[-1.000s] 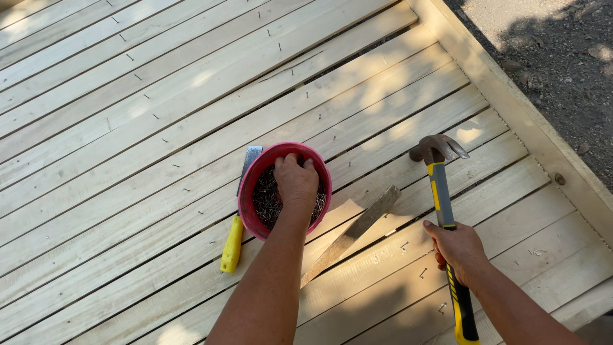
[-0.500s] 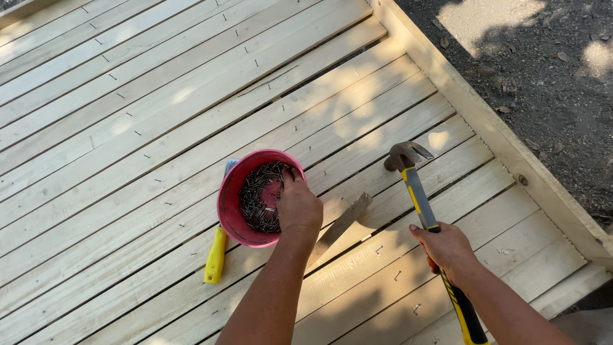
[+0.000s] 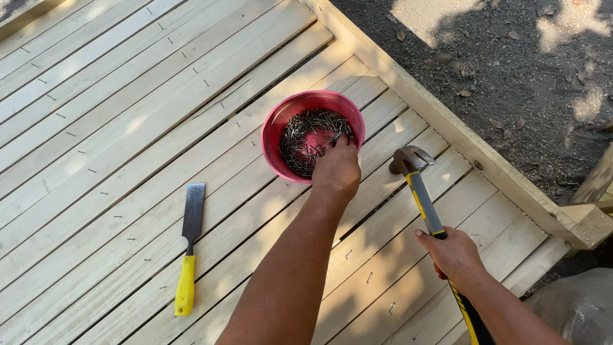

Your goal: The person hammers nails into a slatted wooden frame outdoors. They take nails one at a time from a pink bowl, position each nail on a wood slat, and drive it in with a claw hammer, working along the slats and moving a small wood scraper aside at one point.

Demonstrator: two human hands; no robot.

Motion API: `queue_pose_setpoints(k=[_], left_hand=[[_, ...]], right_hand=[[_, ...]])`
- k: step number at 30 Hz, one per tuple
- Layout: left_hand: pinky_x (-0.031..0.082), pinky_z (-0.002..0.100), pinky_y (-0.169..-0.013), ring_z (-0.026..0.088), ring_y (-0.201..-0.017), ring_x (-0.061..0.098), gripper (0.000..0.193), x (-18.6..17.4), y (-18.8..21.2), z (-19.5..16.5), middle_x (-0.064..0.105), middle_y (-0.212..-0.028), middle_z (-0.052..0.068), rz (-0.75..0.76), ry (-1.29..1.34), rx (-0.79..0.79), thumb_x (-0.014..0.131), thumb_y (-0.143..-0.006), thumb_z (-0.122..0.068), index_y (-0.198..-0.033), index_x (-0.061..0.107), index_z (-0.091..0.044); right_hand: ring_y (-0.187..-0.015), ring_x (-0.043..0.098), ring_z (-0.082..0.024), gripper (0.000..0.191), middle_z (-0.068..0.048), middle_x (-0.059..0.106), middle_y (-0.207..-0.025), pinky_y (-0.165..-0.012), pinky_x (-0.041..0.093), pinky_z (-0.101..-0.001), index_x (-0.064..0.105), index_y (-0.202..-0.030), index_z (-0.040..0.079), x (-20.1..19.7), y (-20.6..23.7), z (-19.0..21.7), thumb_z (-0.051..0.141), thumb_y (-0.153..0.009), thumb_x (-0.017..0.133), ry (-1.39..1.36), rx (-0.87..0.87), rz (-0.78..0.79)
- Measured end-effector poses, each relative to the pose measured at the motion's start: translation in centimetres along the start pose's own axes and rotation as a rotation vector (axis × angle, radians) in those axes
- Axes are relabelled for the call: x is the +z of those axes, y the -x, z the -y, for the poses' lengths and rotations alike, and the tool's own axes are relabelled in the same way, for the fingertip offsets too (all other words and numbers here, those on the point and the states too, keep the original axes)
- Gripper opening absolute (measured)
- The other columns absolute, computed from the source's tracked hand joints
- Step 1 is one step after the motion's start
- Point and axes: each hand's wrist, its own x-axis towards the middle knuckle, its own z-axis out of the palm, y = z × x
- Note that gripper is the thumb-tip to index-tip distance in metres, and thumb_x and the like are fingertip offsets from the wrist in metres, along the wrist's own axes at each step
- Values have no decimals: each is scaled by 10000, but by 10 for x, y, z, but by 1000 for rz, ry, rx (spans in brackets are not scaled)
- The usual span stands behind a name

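My left hand grips the near rim of a pink bowl, with its fingers dipping inside among several small dark nails. The bowl is over the pale wooden deck boards. To the right, my right hand is closed around the yellow-and-black handle of a claw hammer. The hammer's steel head rests on the boards just right of the bowl. A flat chisel with a yellow handle lies on the deck left of my left forearm.
A thicker frame board edges the deck on the right, ending at a corner post. Beyond it lies bare dirt with dry leaves. Small nails stand in the boards near the hammer handle.
The bowl has shifted right with my left hand on it, off the chisel it partly covered. The whole chisel now shows. My right hand still holds the hammer.
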Motion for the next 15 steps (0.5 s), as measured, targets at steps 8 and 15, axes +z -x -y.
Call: queue_pose_setpoints(k=[8,15], left_hand=[[470,481,-1070,372,-1301,553,376,28,-12,7,568,-1432,130,169,232,-68,566,-991,-292,-1320,655,-133],[519,425,-999,361,-1143,658,333,29,-37,22,705,-1180,196,38,98,-154,693,-806,-112,-1129,773,-114]], right_hand=[[-439,496,-203,463,-61,481,-574,-437,453,-415,598,-929,-51,-31,-13,-14,384,-919,756,-5,3,-59],[-469,610,-212,444,-96,629,-588,-511,526,-383,726,-1040,45,-44,-16,-12,468,-904,724,295,-27,-87]])
